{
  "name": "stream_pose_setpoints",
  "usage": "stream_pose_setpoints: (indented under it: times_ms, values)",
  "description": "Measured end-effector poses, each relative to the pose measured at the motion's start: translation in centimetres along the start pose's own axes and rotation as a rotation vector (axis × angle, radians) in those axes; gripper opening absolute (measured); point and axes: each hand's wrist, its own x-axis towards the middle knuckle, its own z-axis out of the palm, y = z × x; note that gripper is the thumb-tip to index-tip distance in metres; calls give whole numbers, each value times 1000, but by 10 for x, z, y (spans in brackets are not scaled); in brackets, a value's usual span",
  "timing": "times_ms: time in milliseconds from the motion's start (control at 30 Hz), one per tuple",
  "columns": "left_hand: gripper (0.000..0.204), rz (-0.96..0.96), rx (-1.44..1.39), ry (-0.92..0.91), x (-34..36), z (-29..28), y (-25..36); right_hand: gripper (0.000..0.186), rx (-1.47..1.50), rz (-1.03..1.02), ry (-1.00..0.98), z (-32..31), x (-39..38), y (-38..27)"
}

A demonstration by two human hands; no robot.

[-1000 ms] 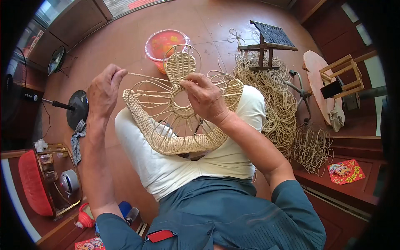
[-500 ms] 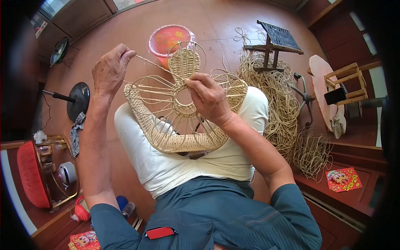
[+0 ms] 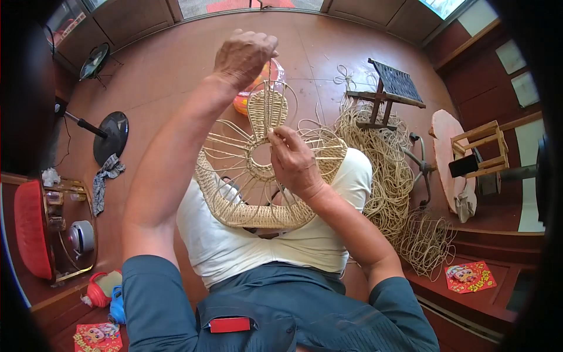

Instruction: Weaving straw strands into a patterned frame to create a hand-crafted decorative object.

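A half-woven straw-coloured wicker piece [image 3: 258, 218] rests across my lap. Wire loops and thin ribs fan out from its small central ring [image 3: 252, 165], with a woven band along the near side and a woven paddle-shaped part [image 3: 267, 108] pointing away from me. My left hand [image 3: 246, 56], raised beyond the paddle, is closed on a twisted cord [image 3: 270, 71] pulled taut over that part. At the ring's far right edge, my right hand [image 3: 294, 162] pinches the work where the cord meets it. The fingertips hide part of the ring.
Loose cord [image 3: 381, 164] lies heaped on the floor at right, under a folding stool [image 3: 396, 82]. Behind the paddle is a red basin [image 3: 277, 75], partly covered. A small wooden stool [image 3: 498, 144] and a phone [image 3: 463, 166] are far right; a round black base [image 3: 111, 138] stands left.
My left hand has swung right and away from me, bringing the cord from the left side to straight over the paddle. My right hand stays at the ring; the view has shifted slightly.
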Motion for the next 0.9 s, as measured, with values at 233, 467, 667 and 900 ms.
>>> stream_pose_setpoints:
  times_ms: [233, 467, 667, 900]
  values:
    - [24, -38, -77, 232, -23, -2, 18, 47, -63, 6, -19, 5, 1, -1]
    - [21, -617, -753, -198, -94, -25, 71, 45, -73, 11, -31, 5, -1, -2]
    - [17, -716, -846, -225, -99, -16, 87, 43, -67, 11, -9, 7, -2, -1]
    - [24, -735, -728, -212, -80, -1, 95, 39, -7, 41, 4, 7, 1, -1]
